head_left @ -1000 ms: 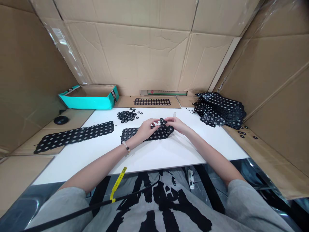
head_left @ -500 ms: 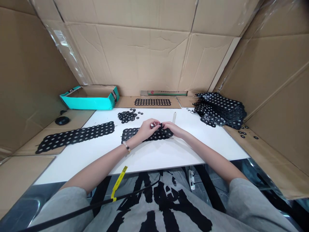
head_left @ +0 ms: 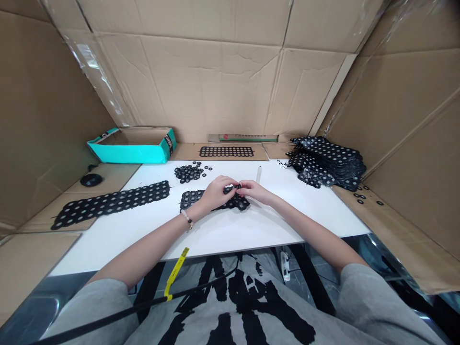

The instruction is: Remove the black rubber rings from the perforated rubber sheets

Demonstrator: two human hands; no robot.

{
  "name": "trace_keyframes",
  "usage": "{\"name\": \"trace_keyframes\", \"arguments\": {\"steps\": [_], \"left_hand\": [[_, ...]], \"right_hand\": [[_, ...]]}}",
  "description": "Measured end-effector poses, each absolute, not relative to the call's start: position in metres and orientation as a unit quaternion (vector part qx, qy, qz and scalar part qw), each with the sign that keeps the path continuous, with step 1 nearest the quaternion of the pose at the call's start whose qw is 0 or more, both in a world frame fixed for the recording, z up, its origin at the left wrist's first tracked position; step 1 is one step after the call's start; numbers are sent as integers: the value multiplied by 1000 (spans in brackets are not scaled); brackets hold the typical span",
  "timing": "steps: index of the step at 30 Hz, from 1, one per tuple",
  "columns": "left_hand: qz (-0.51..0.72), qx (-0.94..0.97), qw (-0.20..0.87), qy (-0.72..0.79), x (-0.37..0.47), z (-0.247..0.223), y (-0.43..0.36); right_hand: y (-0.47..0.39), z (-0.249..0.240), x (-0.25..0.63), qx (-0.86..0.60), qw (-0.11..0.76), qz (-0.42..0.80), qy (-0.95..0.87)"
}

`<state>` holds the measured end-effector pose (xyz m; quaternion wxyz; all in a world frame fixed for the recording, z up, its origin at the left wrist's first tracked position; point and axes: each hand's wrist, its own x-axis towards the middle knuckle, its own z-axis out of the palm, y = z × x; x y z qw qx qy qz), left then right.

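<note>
A black sheet of joined rings [head_left: 192,197] lies on the white table in front of me, its right part lifted and bunched up. My left hand [head_left: 218,192] reaches over its middle, thumb and fingers pinching the raised edge. Close against it, my right hand [head_left: 253,189] pinches the same bunched part from the right. The fingertips of both hands almost meet, and they hide the exact spot being gripped. Just beyond the left hand is a small heap of loose black rings [head_left: 189,173].
A longer black ring sheet [head_left: 115,202] lies at the left. Another sheet [head_left: 226,152] rests on cardboard at the back. A teal box [head_left: 131,152] stands back left, a pile of spotted black sheets [head_left: 327,160] back right. A white pen-like stick [head_left: 259,174] lies behind the right hand.
My right hand has shifted slightly left, closer to the left hand. The right end of the sheet has drawn in and is more bunched. The left hand has barely moved.
</note>
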<state>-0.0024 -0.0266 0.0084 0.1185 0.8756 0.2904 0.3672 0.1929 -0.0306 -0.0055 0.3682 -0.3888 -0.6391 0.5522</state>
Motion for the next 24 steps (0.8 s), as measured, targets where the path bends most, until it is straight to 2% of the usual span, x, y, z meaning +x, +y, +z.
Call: {"name": "trace_keyframes", "arguments": {"steps": [12,20,24], "left_hand": [[360,875,136,293,-5,10,-23],[379,810,297,336,0,7,-20],[386,785,336,350,2,6,-18]], "right_hand": [[-27,-8,196,-381,369,498,-686],[-29,-7,197,-370,361,486,-704],[-31,-5,196,-352,360,512,-696]]}}
